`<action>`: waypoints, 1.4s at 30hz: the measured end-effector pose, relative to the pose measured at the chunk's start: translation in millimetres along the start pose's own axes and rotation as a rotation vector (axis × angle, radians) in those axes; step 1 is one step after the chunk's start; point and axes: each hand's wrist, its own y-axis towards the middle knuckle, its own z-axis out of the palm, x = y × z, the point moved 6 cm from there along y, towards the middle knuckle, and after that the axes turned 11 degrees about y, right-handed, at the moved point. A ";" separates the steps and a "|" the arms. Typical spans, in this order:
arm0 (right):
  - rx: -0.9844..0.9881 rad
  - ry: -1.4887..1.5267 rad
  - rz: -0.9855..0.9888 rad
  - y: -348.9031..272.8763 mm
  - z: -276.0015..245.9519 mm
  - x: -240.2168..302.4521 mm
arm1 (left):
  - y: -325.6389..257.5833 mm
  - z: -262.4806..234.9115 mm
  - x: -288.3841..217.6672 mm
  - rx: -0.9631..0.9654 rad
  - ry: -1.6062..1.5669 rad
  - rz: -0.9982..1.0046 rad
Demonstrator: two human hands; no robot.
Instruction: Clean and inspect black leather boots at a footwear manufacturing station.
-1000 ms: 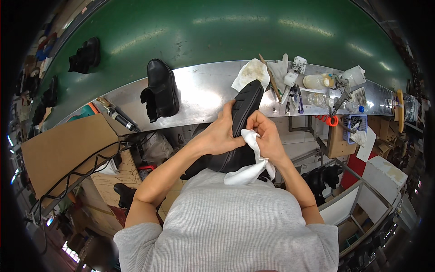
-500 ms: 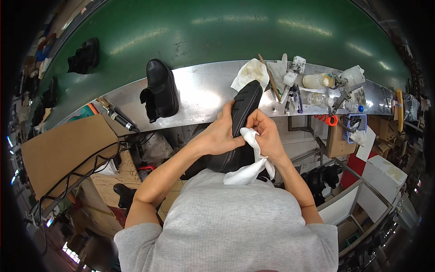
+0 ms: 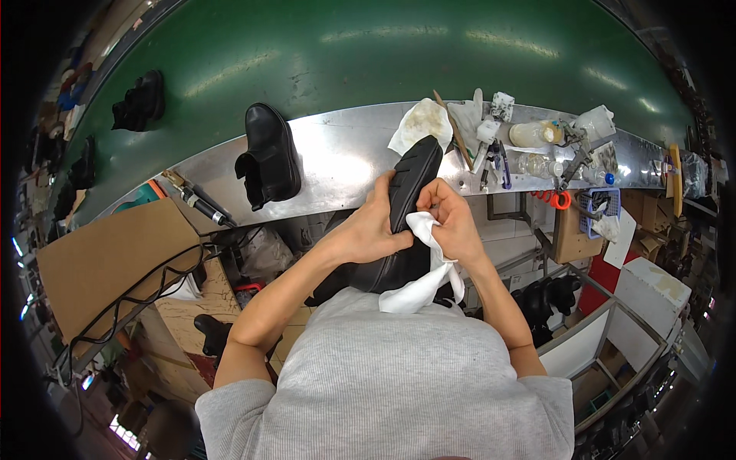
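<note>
My left hand (image 3: 369,230) grips a black boot (image 3: 405,201) turned sole-up in front of my chest, its toe reaching over the metal bench edge. My right hand (image 3: 451,222) holds a white cloth (image 3: 422,276) pressed against the side of the boot's sole; the cloth hangs down toward my grey shirt. A second black boot (image 3: 268,157) stands on the metal bench (image 3: 337,165) to the left.
A green conveyor belt (image 3: 345,61) runs behind the bench, with dark shoes (image 3: 139,101) on its far left. Bottles, brushes, rags and tools (image 3: 529,142) crowd the bench's right part. A cardboard sheet (image 3: 107,261) with cables lies at left; bins and shelves stand at right.
My right hand with the cloth has shifted slightly along the sole. The boot and my left hand stay nearly where they were.
</note>
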 end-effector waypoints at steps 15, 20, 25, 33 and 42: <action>0.016 -0.073 0.063 -1.9 3.8 -8.3 | -2.4 0.1 -3.2 0.045 -0.075 -0.042; -0.094 0.059 0.030 -4.8 3.1 -3.6 | -3.1 -0.8 -3.9 0.044 -0.080 -0.043; 0.040 -0.103 0.052 -4.3 4.0 -4.9 | -2.9 -2.2 -9.6 0.061 -0.100 -0.055; -0.257 0.044 -0.011 -4.4 -4.9 -9.9 | -0.8 2.2 -1.6 0.045 -0.115 -0.028; -0.013 -0.046 0.014 1.0 -1.4 -12.4 | 3.5 0.5 -4.2 0.068 -0.150 -0.038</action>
